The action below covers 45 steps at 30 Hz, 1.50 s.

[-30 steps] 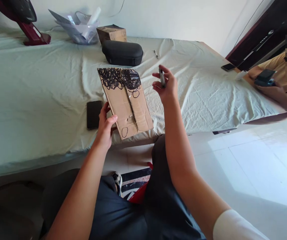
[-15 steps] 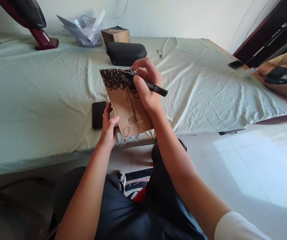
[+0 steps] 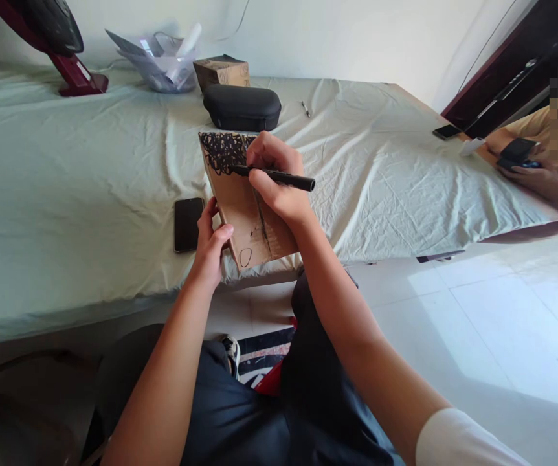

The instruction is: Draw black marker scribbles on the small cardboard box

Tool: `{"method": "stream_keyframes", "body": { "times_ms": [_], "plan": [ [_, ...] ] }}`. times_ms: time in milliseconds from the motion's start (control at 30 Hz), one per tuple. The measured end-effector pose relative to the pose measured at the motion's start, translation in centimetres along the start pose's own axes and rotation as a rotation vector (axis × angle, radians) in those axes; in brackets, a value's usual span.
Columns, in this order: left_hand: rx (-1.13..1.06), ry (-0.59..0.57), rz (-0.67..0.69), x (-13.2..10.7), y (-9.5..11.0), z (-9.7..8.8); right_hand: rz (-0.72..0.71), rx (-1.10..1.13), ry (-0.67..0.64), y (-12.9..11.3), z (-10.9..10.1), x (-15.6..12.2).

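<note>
A brown cardboard box [image 3: 237,210] is held tilted over the front edge of the cloth-covered surface. Dense black loops of ink cover its upper left, and a small drawn oval shows near its bottom corner. My left hand [image 3: 211,243] grips the box's lower left side, thumb on the front face. In my right hand [image 3: 281,178] is a black marker [image 3: 293,180], its tip at the lower edge of the scribbled patch. That hand hides the box's upper right part. A dark phone [image 3: 188,224] lies just left of my left hand.
Behind the box sits a black zip case [image 3: 243,108], with a small cardboard box [image 3: 221,71] and a clear plastic basket [image 3: 169,71] beyond. A dark red appliance [image 3: 75,74] stands back left. A pen [image 3: 305,109] lies right of the case. Another person's hands [image 3: 534,169] hold a dark device at far right.
My right hand has moved the marker tip down and left across the box, and the marker now lies flatter. My left hand keeps its hold. The view has shifted slightly.
</note>
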<state>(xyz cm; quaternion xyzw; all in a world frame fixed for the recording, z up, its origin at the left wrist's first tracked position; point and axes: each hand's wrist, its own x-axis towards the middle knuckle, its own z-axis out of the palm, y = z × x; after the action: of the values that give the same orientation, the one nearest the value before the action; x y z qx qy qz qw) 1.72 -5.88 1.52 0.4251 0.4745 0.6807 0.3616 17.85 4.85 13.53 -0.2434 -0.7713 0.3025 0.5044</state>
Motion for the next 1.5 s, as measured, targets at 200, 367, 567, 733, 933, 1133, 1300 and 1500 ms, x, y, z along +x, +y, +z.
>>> {"method": "stream_keyframes", "body": {
  "times_ms": [200, 367, 567, 733, 933, 1133, 1300, 1500],
  "plan": [
    [-0.042, -0.045, -0.091, -0.2, 0.2, -0.2, -0.070, 0.048, -0.017, 0.2, -0.3, 0.0],
    [-0.027, -0.051, -0.080, -0.1, -0.4, -0.4, -0.024, 0.043, 0.054, 0.9, -0.7, 0.0],
    [-0.040, -0.067, -0.069, -0.1, -0.5, -0.6, -0.010, 0.018, 0.031, -0.3, -0.5, -0.1],
    [-0.059, -0.051, -0.067, -0.2, -0.1, -0.3, -0.007, 0.298, 0.325, 0.4, -0.8, -0.5],
    [-0.150, 0.123, -0.184, -0.3, 1.6, 0.4, 0.420, 0.236, 0.485, 5.7, -3.1, -1.2],
    [-0.157, 0.230, -0.149, 0.4, 3.0, -0.3, 0.687, 0.268, 0.180, 7.1, -6.6, -2.2],
    [-0.161, 0.251, -0.131, 1.0, 3.1, -0.6, 0.741, -0.081, 0.014, 9.6, -6.8, -3.4],
    [-0.147, 0.270, -0.164, 1.3, 3.0, -0.5, 0.667, -0.685, -0.344, 11.7, -6.3, -4.1]
  ]
}}
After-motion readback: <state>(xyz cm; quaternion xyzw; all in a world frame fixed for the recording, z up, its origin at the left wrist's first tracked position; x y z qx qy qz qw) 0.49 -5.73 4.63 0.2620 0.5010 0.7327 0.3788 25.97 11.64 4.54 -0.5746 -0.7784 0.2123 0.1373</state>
